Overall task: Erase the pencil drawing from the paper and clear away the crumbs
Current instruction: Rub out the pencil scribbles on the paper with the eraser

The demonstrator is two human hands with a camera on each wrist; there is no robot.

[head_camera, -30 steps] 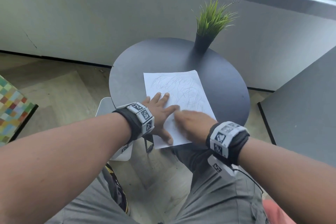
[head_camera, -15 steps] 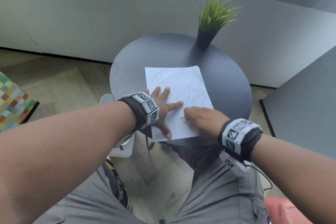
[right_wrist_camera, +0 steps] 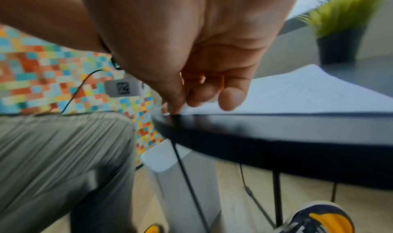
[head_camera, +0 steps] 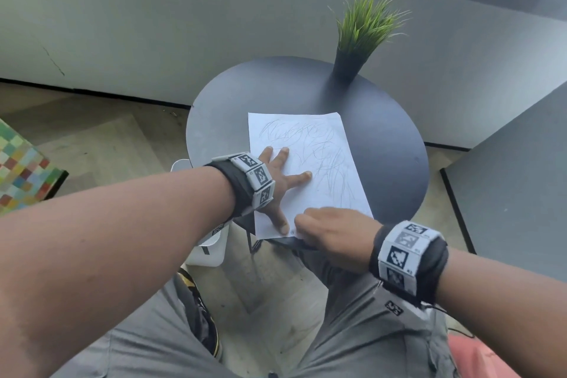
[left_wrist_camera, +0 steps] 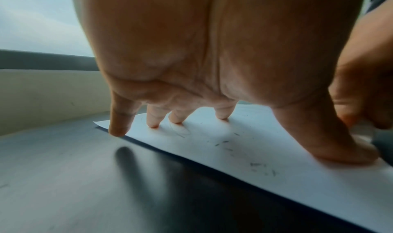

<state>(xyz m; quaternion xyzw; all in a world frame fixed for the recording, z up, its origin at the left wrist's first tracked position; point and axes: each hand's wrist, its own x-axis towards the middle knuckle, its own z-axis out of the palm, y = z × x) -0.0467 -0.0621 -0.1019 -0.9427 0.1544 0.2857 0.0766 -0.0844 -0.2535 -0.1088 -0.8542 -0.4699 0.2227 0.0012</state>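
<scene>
L-wrist cam only: dark crumbs (left_wrist_camera: 256,165) on paper (left_wrist_camera: 287,161).

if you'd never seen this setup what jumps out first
A white paper covered in pencil scribbles lies on a round dark table, its near end at the table's edge. The left hand presses it flat with spread fingers, while the right hand works at the near edge with curled fingers. A green plant in a black pot stands at the table's far side.
</scene>
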